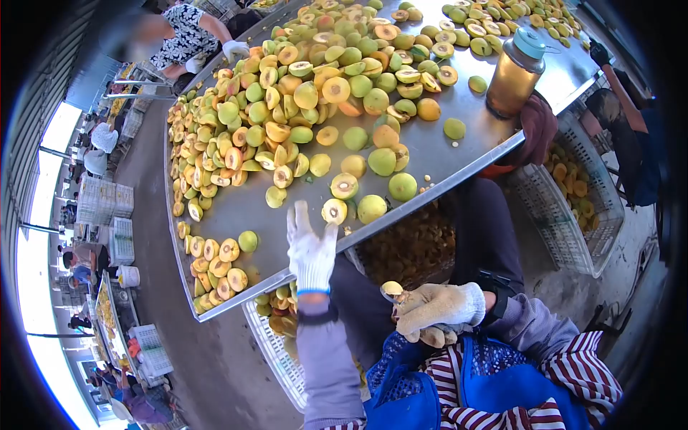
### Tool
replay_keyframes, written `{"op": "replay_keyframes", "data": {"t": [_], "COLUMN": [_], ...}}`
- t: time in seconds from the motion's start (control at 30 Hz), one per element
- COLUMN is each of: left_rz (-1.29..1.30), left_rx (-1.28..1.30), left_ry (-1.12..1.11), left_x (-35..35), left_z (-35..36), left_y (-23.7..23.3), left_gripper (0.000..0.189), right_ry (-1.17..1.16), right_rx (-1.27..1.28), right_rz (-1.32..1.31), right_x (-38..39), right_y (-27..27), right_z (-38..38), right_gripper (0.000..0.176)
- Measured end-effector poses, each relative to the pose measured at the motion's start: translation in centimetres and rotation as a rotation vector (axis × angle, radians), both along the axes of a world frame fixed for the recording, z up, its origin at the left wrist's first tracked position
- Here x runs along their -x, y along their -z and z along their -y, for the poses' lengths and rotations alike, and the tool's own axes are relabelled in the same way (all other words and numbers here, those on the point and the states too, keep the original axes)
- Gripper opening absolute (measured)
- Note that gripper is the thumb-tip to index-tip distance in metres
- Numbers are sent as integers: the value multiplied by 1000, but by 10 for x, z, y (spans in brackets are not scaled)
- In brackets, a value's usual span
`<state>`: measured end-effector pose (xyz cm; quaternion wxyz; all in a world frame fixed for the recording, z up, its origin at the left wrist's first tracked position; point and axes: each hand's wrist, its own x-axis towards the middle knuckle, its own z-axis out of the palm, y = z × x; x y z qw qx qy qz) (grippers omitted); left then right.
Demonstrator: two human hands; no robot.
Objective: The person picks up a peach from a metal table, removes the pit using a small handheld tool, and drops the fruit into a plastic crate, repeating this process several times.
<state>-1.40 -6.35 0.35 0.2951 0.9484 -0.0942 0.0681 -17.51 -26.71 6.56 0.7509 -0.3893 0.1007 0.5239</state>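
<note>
My left hand (312,240), in a white knit glove, is over the near edge of the metal table (301,193). Its fingers are stretched out and apart, with nothing in them. The thumb is beside a halved stone fruit (334,211) whose cut face and pit show. My right hand (438,308), in a soiled tan glove, is closed in front of my lap around a small spoon-like tool (392,288). Only its rounded, shiny end shows; the fingers hide the handle. A large heap of yellow-green stone fruit (308,93), many halved, spreads across the table.
A bottle with a teal lid (516,72) stands at the right beside a dark red cloth (537,129). White crates of fruit are at the right (573,208) and below the table (276,351). A container of pits (408,244) sits beneath the edge. Another person's gloved hand (235,50) is across the table.
</note>
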Motion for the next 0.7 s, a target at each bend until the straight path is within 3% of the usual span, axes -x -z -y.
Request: {"op": "replay_keyframes", "data": {"t": [0.03, 0.1, 0.13, 0.23, 0.27, 0.3, 0.37, 0.43, 0.47, 0.6, 0.7], "left_rz": [33, -475, -438, -537, -580, -747, -929, -685, -713, -824, -603], "left_rx": [-81, -313, -361, -7, 230, 629, 1043, 1062, 833, 995, 1014], "left_ry": [-3, 129, 226, 130, 149, 143, 330, 404, 397, 230, 205], "left_x": [-16, -42, -50, -43, -33, -20, 12, 48, 46, 66, 82], "left_z": [12, 28, 29, 32, 32, 32, 30, 53, 41, 32, 44], "left_y": [9, 2, 13, 5, -4, -14, -36, -63, -55, -64, -58], "left_gripper": [60, 64, 60, 52, 48, 49, 57, 59, 57, 53, 46], "right_ry": [8, 54, 91, 88, 70, 88, 107, 177, 160, 269, 248], "right_rx": [10, 20, 21, 171, 246, 264, 305, 338, 379, 375, 455], "right_rz": [16, 43, 52, 108, 127, 160, 230, 258, 263, 384, 506], "right_x": [0, 2, 3, 1, -1, -1, -3, -3, -6, -1, 1], "right_y": [2, 3, 3, -3, -5, -2, 5, -2, -8, -13, -19], "right_z": [0, 3, 4, 10, 12, 12, 11, 9, 10, 13, 9], "right_gripper": [25, 26, 26, 27, 27, 26, 26, 27, 27, 30, 28]}}
